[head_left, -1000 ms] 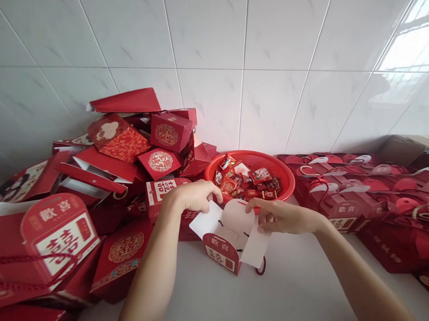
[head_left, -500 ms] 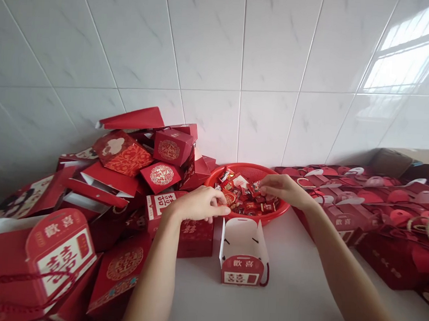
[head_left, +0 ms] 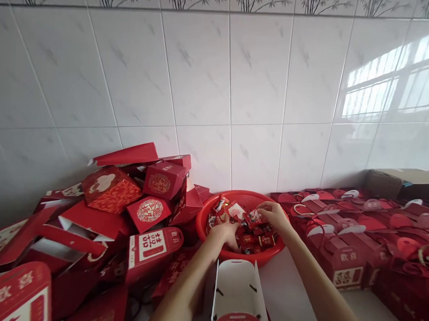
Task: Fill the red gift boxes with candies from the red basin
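Wrapped red sweets (head_left: pixel 246 240) fill part of a round red plastic basket (head_left: pixel 201 221) against the tiled wall. My left hand (head_left: pixel 228 232) reaches into the basket's left side, fingers spread over the sweets, with nothing visibly held. At the right side, my right hand (head_left: pixel 272 214) has its thumb and fingers closed on a red wrapped sweet (head_left: pixel 254 216). In front of the basket stands an open carton (head_left: pixel 237 281), white inside with a red front flap; its inside shows only white walls and dark slots.
Red gift boxes (head_left: pixel 150 210) lie heaped on the left. Rows of closed red boxes with handles (head_left: pixel 346 253) stand on the right. Behind them, a brown cardboard box (head_left: pixel 396 182) sits near the wall.
The view has tilted up, showing more wall. My left hand has moved right, from the basket's edge into the sweets. My right hand remains at the basket's right side.
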The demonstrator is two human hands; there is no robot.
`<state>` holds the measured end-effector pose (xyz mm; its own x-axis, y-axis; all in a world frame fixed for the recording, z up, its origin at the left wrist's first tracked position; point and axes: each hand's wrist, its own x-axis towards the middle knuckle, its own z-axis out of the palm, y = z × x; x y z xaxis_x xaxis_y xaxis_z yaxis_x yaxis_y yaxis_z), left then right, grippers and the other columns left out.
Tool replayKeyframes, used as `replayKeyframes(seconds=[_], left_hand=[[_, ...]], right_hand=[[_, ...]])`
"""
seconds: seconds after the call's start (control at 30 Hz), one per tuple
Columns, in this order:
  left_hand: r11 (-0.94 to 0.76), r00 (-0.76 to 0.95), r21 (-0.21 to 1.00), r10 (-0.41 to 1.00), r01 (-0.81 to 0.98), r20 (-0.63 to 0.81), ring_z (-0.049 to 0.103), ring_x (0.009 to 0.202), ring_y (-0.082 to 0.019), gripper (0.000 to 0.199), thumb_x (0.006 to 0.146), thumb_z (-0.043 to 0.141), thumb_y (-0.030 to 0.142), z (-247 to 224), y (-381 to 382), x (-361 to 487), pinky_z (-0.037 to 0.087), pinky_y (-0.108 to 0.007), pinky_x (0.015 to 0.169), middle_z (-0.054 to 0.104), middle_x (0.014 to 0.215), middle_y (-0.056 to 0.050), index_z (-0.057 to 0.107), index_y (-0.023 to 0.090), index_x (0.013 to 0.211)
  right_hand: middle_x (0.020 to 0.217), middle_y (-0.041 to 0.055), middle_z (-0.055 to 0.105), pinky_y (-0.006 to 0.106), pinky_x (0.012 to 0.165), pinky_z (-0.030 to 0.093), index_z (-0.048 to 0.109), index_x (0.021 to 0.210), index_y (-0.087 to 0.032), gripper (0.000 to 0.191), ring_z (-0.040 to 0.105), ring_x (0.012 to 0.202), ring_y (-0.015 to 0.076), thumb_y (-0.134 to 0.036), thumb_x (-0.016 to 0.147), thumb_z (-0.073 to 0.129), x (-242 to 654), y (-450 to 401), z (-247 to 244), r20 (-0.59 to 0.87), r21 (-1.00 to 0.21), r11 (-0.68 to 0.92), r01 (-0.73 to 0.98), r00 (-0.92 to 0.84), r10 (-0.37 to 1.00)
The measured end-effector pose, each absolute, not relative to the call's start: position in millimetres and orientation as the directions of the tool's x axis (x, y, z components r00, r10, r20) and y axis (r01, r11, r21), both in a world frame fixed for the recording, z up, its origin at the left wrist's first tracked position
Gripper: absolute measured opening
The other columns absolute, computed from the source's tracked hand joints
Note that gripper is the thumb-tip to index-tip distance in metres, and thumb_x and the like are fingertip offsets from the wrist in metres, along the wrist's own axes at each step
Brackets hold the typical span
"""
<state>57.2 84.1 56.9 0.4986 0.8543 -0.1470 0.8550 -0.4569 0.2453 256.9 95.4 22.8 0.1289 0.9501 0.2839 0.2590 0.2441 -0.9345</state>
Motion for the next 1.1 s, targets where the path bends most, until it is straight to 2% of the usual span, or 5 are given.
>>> replayKeyframes(seconds=[0.17,0.37,0.5,0.7,1.1], left_hand=[[-0.280,0.324,0.171,0.880,0.945,-0.347,0.043,0.133,-0.060,0.104,0.036,0.091,0.021,57.1,87.7,62.4,0.045,-0.067,0.100,0.021,0.165,-0.025,0.061,0.024,0.135],[-0.354,0.457,0.332,0.831,0.874,-0.318,0.073,0.093,-0.037,0.049,0.050,0.080,0.012,49.6,85.5,56.7,0.058,-0.042,0.080,0.073,0.111,-0.017,0.076,0.017,0.098],[-0.360,0.523,0.573,0.840,0.736,-0.144,0.071,0.066,-0.024,0.032,0.064,0.071,0.013,44.0,89.5,55.4,0.057,-0.032,0.063,0.074,0.080,-0.006,0.075,0.017,0.096],[-0.408,0.418,0.825,0.877,0.391,0.236,0.063,0.119,-0.024,0.036,0.084,0.064,0.028,49.2,88.9,57.5,0.050,-0.032,0.101,0.067,0.129,-0.009,0.066,0.017,0.119],[-0.495,0.513,0.832,0.797,0.250,0.319,0.015,0.156,-0.024,0.093,0.072,0.072,0.022,43.2,86.9,52.3,0.019,-0.038,0.125,0.030,0.166,-0.003,0.033,0.029,0.156]], right_hand=[[0.062,0.0015,0.067,0.025,0.054,0.051,0.067,0.069,-0.017,0.009,0.064,0.056,0.0154,-0.024,0.065,0.064,256.2,97.6,22.1,0.241,-0.960,0.213,0.184,0.148,0.959],[0.061,0.0003,0.066,0.024,0.051,0.051,0.068,0.069,-0.018,0.007,0.063,0.055,0.0147,-0.021,0.063,0.067,258.0,98.2,20.4,0.243,-0.969,0.228,0.095,0.224,0.944],[0.062,-0.0010,0.066,0.021,0.050,0.050,0.067,0.072,-0.018,0.006,0.062,0.054,0.0122,-0.018,0.067,0.069,260.4,97.8,19.4,0.223,-0.975,0.214,0.063,0.247,0.943],[0.067,0.0032,0.070,0.022,0.044,0.050,0.068,0.074,-0.016,0.015,0.066,0.051,0.0157,-0.027,0.074,0.076,251.0,87.2,27.2,0.119,-0.991,0.118,0.062,0.005,0.993],[0.085,0.0055,0.077,0.025,0.056,0.059,0.064,0.111,-0.018,0.042,0.075,0.066,0.0200,-0.042,0.080,0.079,255.2,70.6,40.7,-0.010,-0.999,-0.021,-0.032,-0.309,0.951]])
